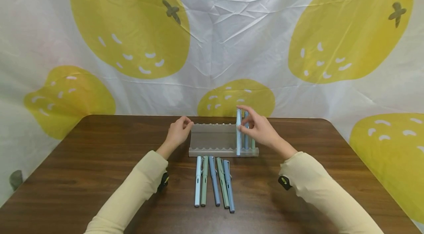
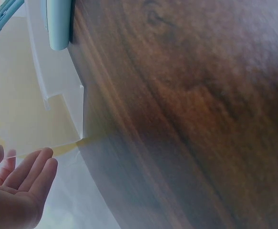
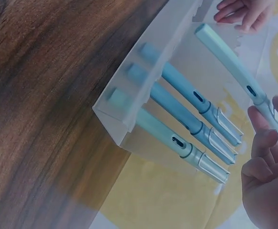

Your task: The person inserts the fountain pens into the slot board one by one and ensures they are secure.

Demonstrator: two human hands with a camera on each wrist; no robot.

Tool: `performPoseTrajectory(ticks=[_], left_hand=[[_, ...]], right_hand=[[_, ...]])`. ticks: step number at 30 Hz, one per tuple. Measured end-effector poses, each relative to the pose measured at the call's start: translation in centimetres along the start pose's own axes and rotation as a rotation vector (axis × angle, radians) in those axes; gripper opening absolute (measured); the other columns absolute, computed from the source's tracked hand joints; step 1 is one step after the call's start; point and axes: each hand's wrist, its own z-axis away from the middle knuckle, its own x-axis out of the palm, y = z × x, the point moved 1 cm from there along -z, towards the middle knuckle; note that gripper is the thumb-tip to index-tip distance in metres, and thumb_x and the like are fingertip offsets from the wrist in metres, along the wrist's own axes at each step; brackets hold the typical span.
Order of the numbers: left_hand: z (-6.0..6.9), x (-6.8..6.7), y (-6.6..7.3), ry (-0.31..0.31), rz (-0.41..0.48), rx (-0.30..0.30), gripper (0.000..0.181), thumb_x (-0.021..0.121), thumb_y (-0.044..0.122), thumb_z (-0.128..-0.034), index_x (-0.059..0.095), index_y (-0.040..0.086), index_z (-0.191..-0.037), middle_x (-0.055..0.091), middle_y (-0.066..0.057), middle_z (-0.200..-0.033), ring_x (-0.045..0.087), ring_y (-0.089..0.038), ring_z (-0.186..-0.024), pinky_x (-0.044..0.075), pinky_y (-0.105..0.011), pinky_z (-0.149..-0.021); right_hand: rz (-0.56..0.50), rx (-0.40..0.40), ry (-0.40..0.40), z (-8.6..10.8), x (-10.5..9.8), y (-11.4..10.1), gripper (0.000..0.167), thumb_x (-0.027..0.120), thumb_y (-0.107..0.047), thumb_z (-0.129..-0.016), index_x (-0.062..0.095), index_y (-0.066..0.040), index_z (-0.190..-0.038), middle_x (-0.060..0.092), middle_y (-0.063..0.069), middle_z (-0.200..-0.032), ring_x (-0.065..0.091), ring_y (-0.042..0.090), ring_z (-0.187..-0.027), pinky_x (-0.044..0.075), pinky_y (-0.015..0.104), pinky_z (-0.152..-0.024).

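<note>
A translucent pen rack with scalloped edges stands on the table. My left hand holds the rack's upper left corner, thumb and fingers either side of the panel in the left wrist view. My right hand pinches a light blue pen by its clip end. That pen is near upright in front of the rack, its lower end apart from the lip in the right wrist view. Leaning in the rack's right end are two blue pens and a green pen, clips up.
Several capped pens lie side by side before the rack: a light blue pen, green ones and blue ones. Behind the wooden table hangs a white cloth with yellow fruit shapes.
</note>
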Motion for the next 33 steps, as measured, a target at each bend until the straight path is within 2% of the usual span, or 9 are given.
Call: performPoseTrajectory(ticks=[11,20,28,33], left_hand=[[0.1,-0.1,0.0,-0.006,0.001,0.000,0.018,0.050,0.022,-0.0906,0.056,0.005,-0.094,0.060,-0.010,-0.086,0.054,-0.022,-0.068,0.042,-0.035,-0.060],[0.1,-0.1,0.0,-0.017,0.007,-0.009,0.018,0.049,0.022,-0.0908,0.055,0.005,-0.094,0.059,-0.009,-0.085,0.052,-0.021,-0.065,0.041,-0.034,-0.058],[0.1,0.0,0.0,-0.015,0.001,-0.001,0.019,0.049,0.023,-0.0909,0.055,0.005,-0.094,0.060,-0.011,-0.092,0.057,-0.025,-0.079,0.043,-0.037,-0.065],[0.1,0.0,0.0,-0.010,0.004,0.001,0.018,0.050,0.021,-0.0906,0.056,0.005,-0.094,0.061,-0.012,-0.092,0.057,-0.026,-0.081,0.044,-0.038,-0.066]], right_hand=[[0.037,-0.047,0.088,-0.4,0.6,0.5,0.059,0.065,-0.011,-0.079,0.038,-0.016,-0.130,0.062,-0.003,-0.074,0.042,0.012,-0.047,0.035,0.027,-0.046],[0.090,-0.046,0.138,-0.6,1.1,0.9,0.057,0.064,-0.013,-0.079,0.039,-0.018,-0.130,0.061,-0.004,-0.074,0.042,0.007,-0.046,0.035,0.027,-0.045],[0.127,-0.015,0.151,-0.3,1.9,1.1,0.058,0.065,-0.015,-0.079,0.039,-0.019,-0.130,0.059,-0.006,-0.076,0.041,0.006,-0.047,0.034,0.027,-0.044],[0.133,-0.021,0.153,-0.1,2.2,1.2,0.057,0.065,-0.015,-0.079,0.039,-0.017,-0.130,0.059,-0.007,-0.076,0.041,0.006,-0.047,0.034,0.027,-0.043]])
